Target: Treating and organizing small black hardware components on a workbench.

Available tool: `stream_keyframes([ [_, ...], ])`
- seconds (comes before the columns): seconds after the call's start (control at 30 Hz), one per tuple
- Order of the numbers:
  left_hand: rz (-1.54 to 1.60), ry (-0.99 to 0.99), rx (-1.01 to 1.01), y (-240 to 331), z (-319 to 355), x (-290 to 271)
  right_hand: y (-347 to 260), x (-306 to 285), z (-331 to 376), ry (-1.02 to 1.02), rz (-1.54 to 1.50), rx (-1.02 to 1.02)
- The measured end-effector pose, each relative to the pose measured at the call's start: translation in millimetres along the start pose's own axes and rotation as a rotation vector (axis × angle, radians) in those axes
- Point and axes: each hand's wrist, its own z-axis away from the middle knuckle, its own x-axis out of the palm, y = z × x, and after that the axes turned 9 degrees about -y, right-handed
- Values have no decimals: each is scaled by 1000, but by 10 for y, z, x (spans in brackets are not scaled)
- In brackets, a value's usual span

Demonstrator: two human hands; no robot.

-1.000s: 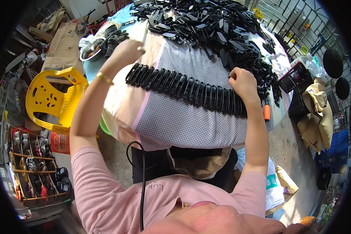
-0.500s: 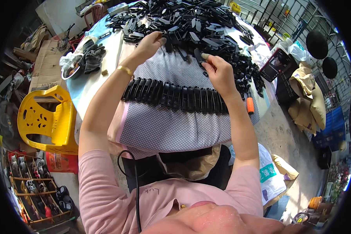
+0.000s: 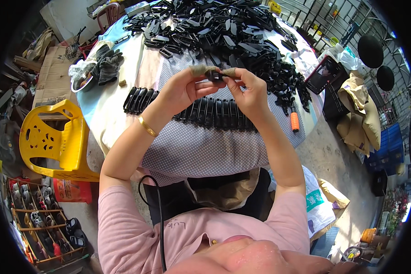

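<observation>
Both hands meet above the table's middle, closed on one small black plastic piece (image 3: 213, 74). My left hand (image 3: 187, 89) pinches its left side, and my right hand (image 3: 247, 89) grips the other end; the fingers hide much of it. Wrappings cover some fingertips. Below the hands runs a row of black plastic parts (image 3: 210, 113), set side by side on the dotted cloth (image 3: 201, 155); my left hand and wrist cover a stretch of it. Beyond lies a large heap of loose black parts (image 3: 214, 27), with smaller black pieces (image 3: 283, 86) at its right.
An orange-handled tool (image 3: 294, 122) lies by the table's right edge, near a propped phone (image 3: 324, 75). Dark gloves (image 3: 107, 64) and a bowl (image 3: 87, 84) sit at the left. A yellow plastic chair (image 3: 55, 137) stands left of the table.
Both hands have come together from apart over the heap's near edge, moving toward me. They now share one black piece between their fingers.
</observation>
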Motion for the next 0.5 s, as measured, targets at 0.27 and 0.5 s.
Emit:
stream_keyframes([
  [0.27,-339,32,-87,-100,97,-130,-112,52,-5,105,25,-94],
  [0.5,-492,138,-37,-191,92,14,-67,53,-14,151,283,-293],
])
